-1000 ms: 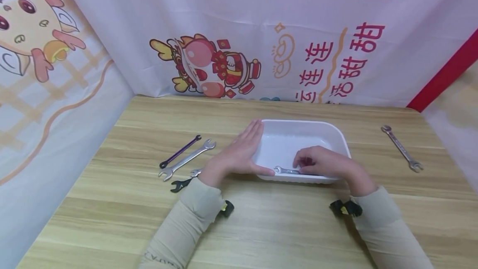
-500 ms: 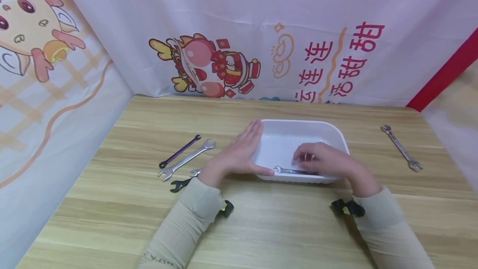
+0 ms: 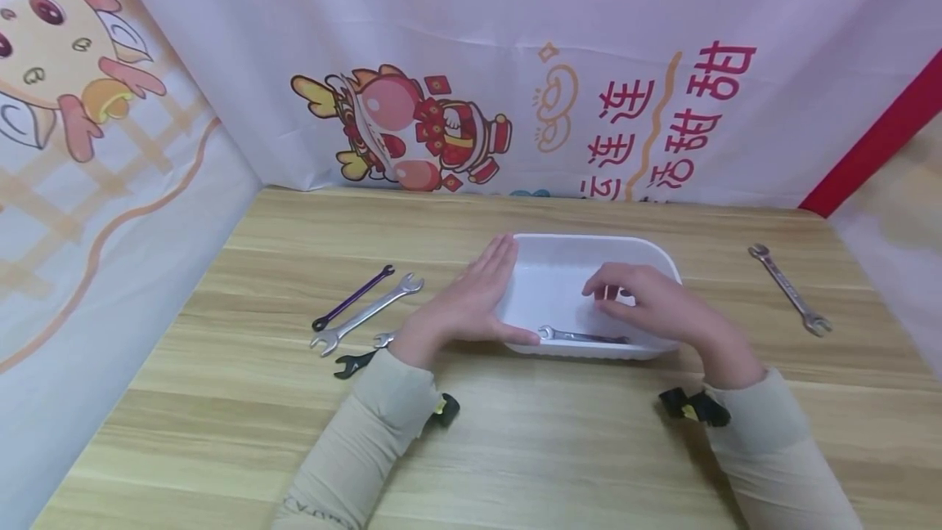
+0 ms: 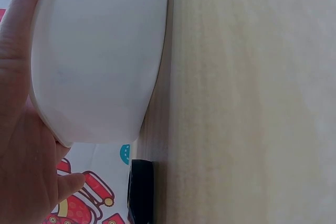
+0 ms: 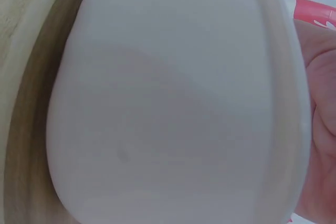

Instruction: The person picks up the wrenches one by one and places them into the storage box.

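Note:
A white plastic tray point(image 3: 548, 285) sits on the table, and a silver open-end wrench point(image 3: 585, 337) lies in it along the near wall. Straight fingers of my left hand point(image 3: 474, 297) rest on the tray's left end, with the thumb along the near rim. In the left wrist view, that hand point(image 4: 21, 129) touches the tray's rim. My right hand point(image 3: 643, 297) hovers over the right part of the tray, apart from the wrench, its fingers loosely bent and holding nothing. The right wrist view shows mostly the tray's outer wall point(image 5: 157, 103).
Left of the tray lie a purple wrench point(image 3: 353, 298), a large silver wrench point(image 3: 368, 315), a small silver wrench point(image 3: 384, 339) and a black wrench point(image 3: 355, 362); my left forearm partly covers the last two. Another silver wrench point(image 3: 789, 289) lies at the far right. A printed cloth point(image 3: 456, 39) hangs behind the table.
My right hand has let go of the silver wrench, leaving it in the tray, and has risen slightly away to the right. The left hand stays on the tray.

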Demonstrator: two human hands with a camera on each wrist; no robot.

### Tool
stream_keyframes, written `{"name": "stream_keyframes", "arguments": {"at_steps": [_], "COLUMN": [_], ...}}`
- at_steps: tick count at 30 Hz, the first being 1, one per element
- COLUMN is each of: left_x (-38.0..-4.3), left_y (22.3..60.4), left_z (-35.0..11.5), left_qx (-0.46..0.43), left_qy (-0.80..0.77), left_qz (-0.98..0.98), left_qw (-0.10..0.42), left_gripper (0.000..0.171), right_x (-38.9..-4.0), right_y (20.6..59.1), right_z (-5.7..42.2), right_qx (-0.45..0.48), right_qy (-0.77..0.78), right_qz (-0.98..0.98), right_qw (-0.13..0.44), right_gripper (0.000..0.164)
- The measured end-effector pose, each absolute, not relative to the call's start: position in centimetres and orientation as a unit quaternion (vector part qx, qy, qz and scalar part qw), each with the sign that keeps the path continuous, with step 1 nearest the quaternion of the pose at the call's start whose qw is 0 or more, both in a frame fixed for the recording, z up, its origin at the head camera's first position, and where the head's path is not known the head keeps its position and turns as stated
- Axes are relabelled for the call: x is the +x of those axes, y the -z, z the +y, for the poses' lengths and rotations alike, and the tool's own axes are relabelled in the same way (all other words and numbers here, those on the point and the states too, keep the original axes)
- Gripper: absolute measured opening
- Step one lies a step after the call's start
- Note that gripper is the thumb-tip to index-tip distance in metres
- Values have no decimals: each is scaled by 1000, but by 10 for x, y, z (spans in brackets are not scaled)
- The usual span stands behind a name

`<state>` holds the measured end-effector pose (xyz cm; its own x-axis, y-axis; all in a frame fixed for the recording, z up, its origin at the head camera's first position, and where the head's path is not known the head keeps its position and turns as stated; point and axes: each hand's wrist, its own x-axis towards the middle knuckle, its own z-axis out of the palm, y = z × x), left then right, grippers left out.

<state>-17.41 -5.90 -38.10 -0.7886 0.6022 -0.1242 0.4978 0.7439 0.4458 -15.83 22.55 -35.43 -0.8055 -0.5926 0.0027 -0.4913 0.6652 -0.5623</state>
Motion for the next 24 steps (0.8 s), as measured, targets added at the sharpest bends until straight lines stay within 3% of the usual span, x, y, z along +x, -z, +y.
{"name": "stream_keyframes", "arguments": {"at_steps": [13,24], "left_x": [-176,-175], "left_y": [380,382], "left_z": [-59,-60], "left_qx": [300,299], "left_qy": [-195,-203], "left_qz": [925,924], "left_qw": [126,126], "left_gripper": [136,136], "right_x": [-158,-156], "right_y": [344,333], "right_z": [242,259], "right_qx": [-307,-278], "right_qy": [270,273], "right_qz": [912,920], "right_qw": [22,34], "right_gripper": [18,19]}}
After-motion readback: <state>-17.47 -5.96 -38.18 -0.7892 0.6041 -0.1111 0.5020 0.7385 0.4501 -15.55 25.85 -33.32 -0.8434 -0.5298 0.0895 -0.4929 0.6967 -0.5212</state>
